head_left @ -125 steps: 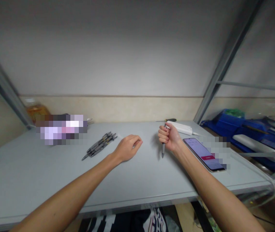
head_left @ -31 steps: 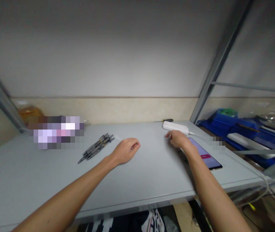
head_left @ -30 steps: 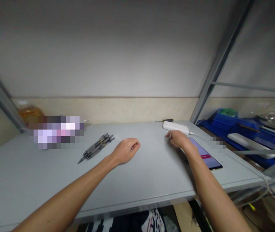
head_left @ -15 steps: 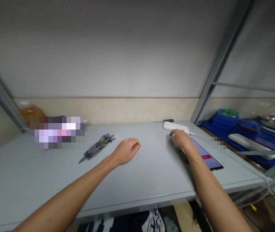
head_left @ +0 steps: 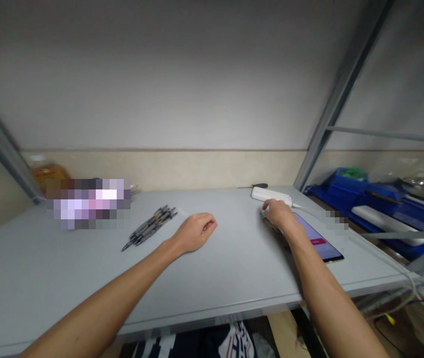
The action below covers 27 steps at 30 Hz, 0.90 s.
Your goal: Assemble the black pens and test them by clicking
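- Slim grey-and-black pens (head_left: pixel 149 228) lie bunched on the smooth grey table (head_left: pixel 234 263), at the left hand's (head_left: pixel 197 232) nine o'clock.
- Bare tabletop spans between the hands; front edge at six o'clock.
- Left hand loosely curled, contents hidden.
- Right hand (head_left: pixel 278 214) bent down beside the flat, lit phone (head_left: pixel 327 251); cannot tell its grip.

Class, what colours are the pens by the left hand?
The pens are mostly grey and black, with yellowish touches, shown best in the head view.
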Available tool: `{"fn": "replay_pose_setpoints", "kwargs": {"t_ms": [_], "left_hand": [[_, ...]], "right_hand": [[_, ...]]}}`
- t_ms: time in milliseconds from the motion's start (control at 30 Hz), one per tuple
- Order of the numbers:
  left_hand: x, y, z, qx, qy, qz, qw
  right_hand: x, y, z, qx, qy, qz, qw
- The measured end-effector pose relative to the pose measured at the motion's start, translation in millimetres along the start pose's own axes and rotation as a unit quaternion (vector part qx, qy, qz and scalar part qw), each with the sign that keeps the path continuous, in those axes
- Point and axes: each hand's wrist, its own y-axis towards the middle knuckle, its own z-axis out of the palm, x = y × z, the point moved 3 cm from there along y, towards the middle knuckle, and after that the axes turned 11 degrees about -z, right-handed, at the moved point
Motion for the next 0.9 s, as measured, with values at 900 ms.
{"fn": "replay_pose_setpoints", "kwargs": {"t_ms": [900], "left_hand": [[-1,0,1.6,0.003,0.010,0.002,1.000]], "right_hand": [[1,5,5,0.045,-0.023,-0.053,0.997]]}}
